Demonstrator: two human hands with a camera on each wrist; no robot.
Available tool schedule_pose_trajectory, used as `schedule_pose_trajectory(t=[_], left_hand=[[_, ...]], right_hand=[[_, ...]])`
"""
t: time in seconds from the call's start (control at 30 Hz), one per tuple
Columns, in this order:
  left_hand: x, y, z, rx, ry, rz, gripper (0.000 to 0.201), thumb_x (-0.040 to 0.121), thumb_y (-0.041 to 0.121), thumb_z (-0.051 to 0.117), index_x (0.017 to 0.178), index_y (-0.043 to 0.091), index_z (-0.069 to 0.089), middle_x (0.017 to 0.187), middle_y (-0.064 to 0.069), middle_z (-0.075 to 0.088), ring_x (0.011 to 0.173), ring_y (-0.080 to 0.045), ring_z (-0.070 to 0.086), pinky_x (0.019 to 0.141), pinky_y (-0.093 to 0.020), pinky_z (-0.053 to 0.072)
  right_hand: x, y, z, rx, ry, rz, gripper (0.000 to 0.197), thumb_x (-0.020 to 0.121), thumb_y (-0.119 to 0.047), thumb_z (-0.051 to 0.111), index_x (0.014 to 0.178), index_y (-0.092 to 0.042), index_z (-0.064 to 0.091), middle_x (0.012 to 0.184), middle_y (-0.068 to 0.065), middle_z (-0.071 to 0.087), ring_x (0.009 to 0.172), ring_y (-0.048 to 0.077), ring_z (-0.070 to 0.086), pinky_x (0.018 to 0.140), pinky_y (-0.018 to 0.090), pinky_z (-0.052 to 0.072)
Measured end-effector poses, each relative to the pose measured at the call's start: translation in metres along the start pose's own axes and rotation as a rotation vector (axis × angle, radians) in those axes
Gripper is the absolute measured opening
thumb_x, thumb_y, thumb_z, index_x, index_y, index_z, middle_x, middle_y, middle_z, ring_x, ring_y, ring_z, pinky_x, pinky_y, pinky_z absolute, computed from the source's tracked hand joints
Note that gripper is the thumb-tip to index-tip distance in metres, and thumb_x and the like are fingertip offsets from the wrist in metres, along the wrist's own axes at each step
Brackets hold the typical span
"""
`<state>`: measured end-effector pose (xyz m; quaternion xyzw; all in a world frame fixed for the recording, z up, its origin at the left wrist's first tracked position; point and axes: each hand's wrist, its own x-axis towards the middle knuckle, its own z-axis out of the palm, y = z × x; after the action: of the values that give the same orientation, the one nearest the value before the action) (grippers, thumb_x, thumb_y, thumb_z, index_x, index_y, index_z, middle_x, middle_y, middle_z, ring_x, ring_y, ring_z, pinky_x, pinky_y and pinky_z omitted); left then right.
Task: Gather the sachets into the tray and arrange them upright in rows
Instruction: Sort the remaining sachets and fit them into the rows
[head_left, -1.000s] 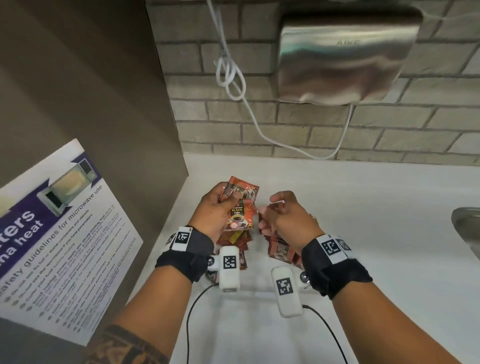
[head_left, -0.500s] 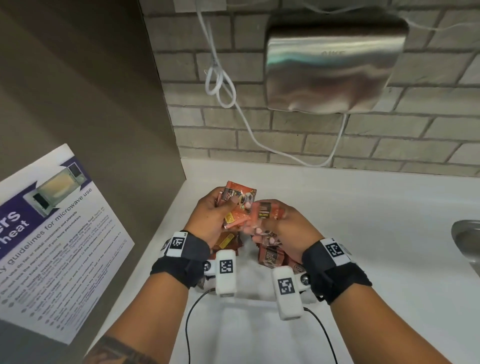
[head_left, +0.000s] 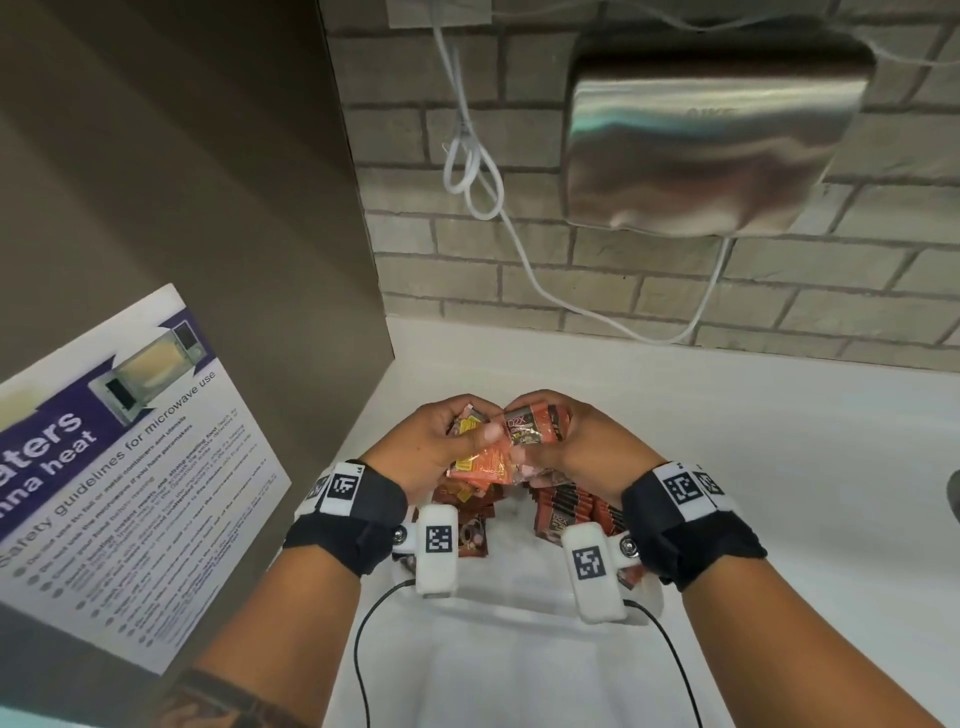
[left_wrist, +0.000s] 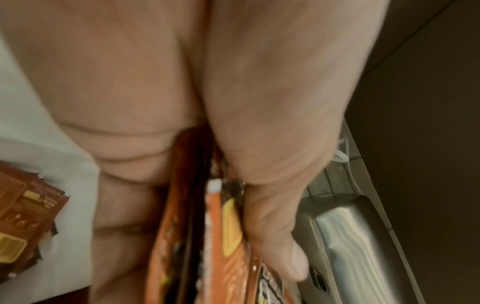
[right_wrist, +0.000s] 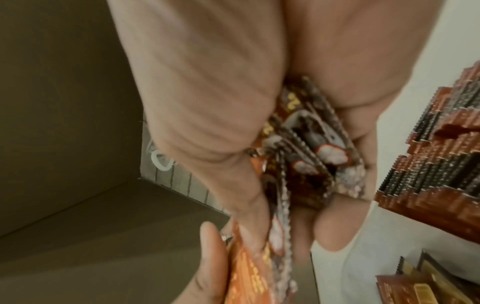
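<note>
Both hands have closed together since before: my left hand (head_left: 434, 441) grips orange sachets (head_left: 480, 462), my right hand (head_left: 576, 441) grips dark ones (head_left: 535, 426), squaring them for the tray (head_left: 519, 582).

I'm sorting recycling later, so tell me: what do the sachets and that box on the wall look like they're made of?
The sachets held by the left hand and right hand look like thin printed plastic or foil laminate: glossy, crinkled, with serrated edges. The wall box, seemingly a hand dryer, looks like brushed stainless steel, judging by its streaky grey sheen and soft reflections.
</note>
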<state>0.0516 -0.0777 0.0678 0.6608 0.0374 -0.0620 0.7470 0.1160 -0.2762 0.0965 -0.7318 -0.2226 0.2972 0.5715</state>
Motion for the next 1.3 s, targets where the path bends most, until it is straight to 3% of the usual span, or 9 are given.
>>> schedule_pose_trajectory(t=[0.13, 0.3, 0.47, 0.53, 0.67, 0.87, 1.03, 1.17, 1.3], left_hand=[[0.0, 0.0, -0.007, 0.032, 0.075, 0.014, 0.029, 0.082, 0.026, 0.075, 0.109, 0.017, 0.069, 0.101, -0.01, 0.07, 0.091, -0.028, 0.068, 0.077, -0.04, 0.055], [0.004, 0.0, 0.002, 0.103, 0.155, 0.073, 0.034, 0.073, 0.034, 0.087, 0.098, 0.016, 0.071, 0.09, -0.013, 0.07, 0.077, -0.025, 0.067, 0.064, -0.032, 0.055], [0.005, -0.005, 0.005, -0.117, 0.188, -0.07, 0.011, 0.098, 0.022, 0.06, 0.103, 0.012, 0.064, 0.101, -0.016, 0.069, 0.075, -0.023, 0.071, 0.057, -0.032, 0.058], [0.005, -0.007, 0.005, -0.182, 0.199, -0.1, 0.009, 0.102, 0.015, 0.055, 0.105, 0.011, 0.062, 0.106, -0.021, 0.071, 0.076, -0.024, 0.074, 0.058, -0.031, 0.058], [0.005, -0.003, 0.01, -0.289, 0.169, -0.104, 0.014, 0.104, 0.013, 0.049, 0.113, 0.007, 0.058, 0.11, -0.026, 0.07, 0.084, -0.03, 0.074, 0.062, -0.034, 0.06], [0.007, 0.003, 0.017, -0.317, 0.174, -0.06, 0.03, 0.101, 0.028, 0.054, 0.119, 0.005, 0.062, 0.107, -0.021, 0.07, 0.088, -0.031, 0.072, 0.071, -0.041, 0.062], [0.004, 0.0, 0.011, -0.165, 0.179, 0.036, 0.024, 0.091, 0.009, 0.066, 0.115, 0.01, 0.062, 0.102, -0.016, 0.071, 0.084, -0.027, 0.07, 0.068, -0.038, 0.06], [0.002, 0.001, 0.002, -0.05, 0.199, 0.131, 0.039, 0.077, 0.023, 0.078, 0.113, 0.016, 0.067, 0.108, -0.022, 0.07, 0.092, -0.033, 0.07, 0.083, -0.048, 0.059], [0.005, -0.001, 0.007, -0.089, 0.2, 0.164, 0.04, 0.077, 0.023, 0.086, 0.114, 0.018, 0.068, 0.101, -0.02, 0.072, 0.091, -0.034, 0.07, 0.084, -0.049, 0.057]], right_hand=[[0.0, 0.005, -0.001, 0.151, 0.032, -0.001, 0.046, 0.091, 0.013, 0.054, 0.124, -0.019, 0.057, 0.105, 0.014, 0.067, 0.091, 0.026, 0.071, 0.089, 0.049, 0.056], [0.001, 0.01, 0.01, 0.136, 0.072, -0.022, 0.042, 0.082, -0.008, 0.079, 0.116, -0.023, 0.06, 0.111, 0.012, 0.063, 0.091, 0.033, 0.071, 0.074, 0.039, 0.061], [0.0, 0.011, 0.004, 0.133, 0.201, -0.08, 0.042, 0.082, 0.002, 0.075, 0.114, -0.023, 0.064, 0.108, 0.004, 0.065, 0.1, 0.031, 0.07, 0.082, 0.049, 0.06], [-0.001, 0.012, 0.0, -0.032, 0.311, -0.189, 0.042, 0.085, -0.004, 0.074, 0.114, -0.032, 0.064, 0.102, -0.007, 0.068, 0.097, 0.017, 0.07, 0.086, 0.039, 0.059], [-0.005, 0.016, 0.011, -0.4, 0.393, -0.429, 0.044, 0.086, -0.004, 0.071, 0.11, -0.04, 0.065, 0.08, -0.013, 0.06, 0.072, 0.002, 0.057, 0.067, 0.012, 0.044], [-0.002, 0.033, 0.022, -0.569, 0.325, -0.436, 0.065, 0.072, 0.001, 0.08, 0.114, -0.045, 0.063, 0.102, -0.013, 0.061, 0.095, 0.003, 0.058, 0.083, 0.02, 0.05], [-0.011, 0.021, 0.017, -0.32, 0.297, -0.282, 0.06, 0.066, -0.011, 0.089, 0.114, -0.039, 0.065, 0.091, -0.016, 0.063, 0.081, -0.009, 0.059, 0.072, 0.007, 0.044], [-0.009, 0.021, 0.006, -0.074, 0.359, -0.132, 0.066, 0.064, -0.048, 0.089, 0.119, -0.046, 0.054, 0.091, -0.003, 0.07, 0.083, 0.012, 0.071, 0.08, 0.035, 0.059], [-0.009, 0.021, 0.015, 0.169, 0.205, -0.058, 0.057, 0.073, -0.015, 0.088, 0.12, -0.026, 0.057, 0.095, 0.018, 0.073, 0.084, 0.034, 0.073, 0.083, 0.049, 0.06]])
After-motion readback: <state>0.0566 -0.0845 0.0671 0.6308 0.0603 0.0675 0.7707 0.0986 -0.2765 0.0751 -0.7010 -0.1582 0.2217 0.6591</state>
